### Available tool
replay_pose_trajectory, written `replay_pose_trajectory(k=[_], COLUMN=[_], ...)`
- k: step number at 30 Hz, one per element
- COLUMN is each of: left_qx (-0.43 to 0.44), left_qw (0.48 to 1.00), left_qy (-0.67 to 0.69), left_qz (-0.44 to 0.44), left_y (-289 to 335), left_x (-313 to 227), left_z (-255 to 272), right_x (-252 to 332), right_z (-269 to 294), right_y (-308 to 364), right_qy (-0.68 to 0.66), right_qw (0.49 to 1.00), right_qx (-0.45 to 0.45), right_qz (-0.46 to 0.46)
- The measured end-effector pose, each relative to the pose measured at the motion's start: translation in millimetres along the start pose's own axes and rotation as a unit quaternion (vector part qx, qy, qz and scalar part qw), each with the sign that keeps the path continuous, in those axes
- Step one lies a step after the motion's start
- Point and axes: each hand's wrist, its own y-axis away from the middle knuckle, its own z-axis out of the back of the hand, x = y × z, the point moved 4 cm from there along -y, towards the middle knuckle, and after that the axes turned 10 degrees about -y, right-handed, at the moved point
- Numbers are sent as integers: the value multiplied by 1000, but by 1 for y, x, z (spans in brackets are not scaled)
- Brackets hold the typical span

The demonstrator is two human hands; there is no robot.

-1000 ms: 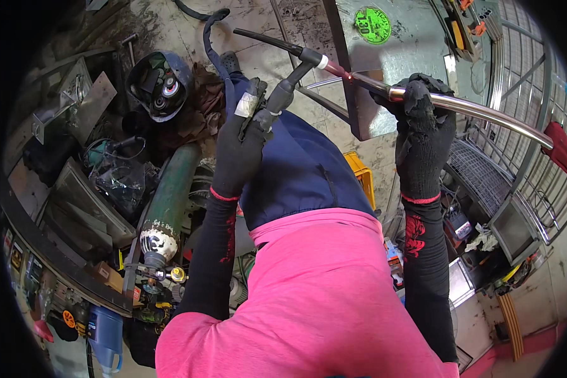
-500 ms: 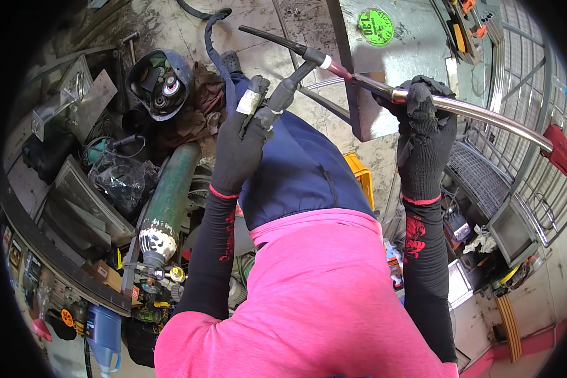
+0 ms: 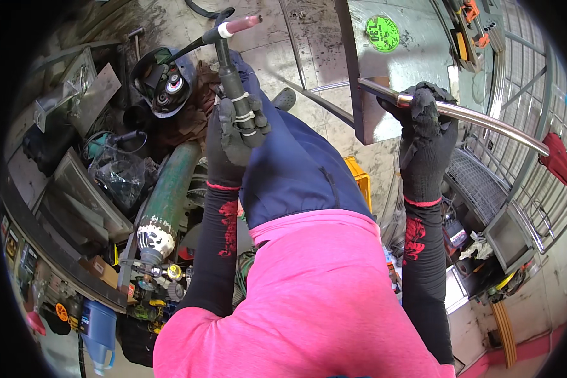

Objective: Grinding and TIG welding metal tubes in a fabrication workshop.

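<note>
Metal table [image 3: 419, 63] at approx 1 o'clock. Bent shiny tube [image 3: 485, 118] at 2 o'clock, grasped by gloved R hand [image 3: 427, 142], one end toward hand's 10 o'clock. Blk torch [image 3: 229, 74] w/ pink nozzle [image 3: 239, 26] at 11 o'clock, gripped in gloved L hand [image 3: 227, 145], well apart from tube.

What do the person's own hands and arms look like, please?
The left hand and right hand wear dark knitted gloves with red edging; the right fingers look worn. Black sleeves with red forearm patterns meet a pink shirt.
</note>
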Motion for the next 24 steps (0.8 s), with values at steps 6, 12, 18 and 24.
replay_pose_trajectory(k=[6,12,18,24], left_qx=[-26,29,89,158], left_qw=[999,999,992,987], left_qy=[-46,43,85,-18], left_qz=[4,15,30,2], left_y=[12,21,18,15], left_x=[-14,-53,-81,-97], left_z=[2,-23,-78,-147], right_x=[8,61,75,74], right_z=[6,25,27,30], right_y=[3,8,40,55], right_qy=[-105,-360,-540,-635], right_qw=[994,923,822,738], right_qx=[26,93,121,179], right_qz=[-19,-98,-136,-144])
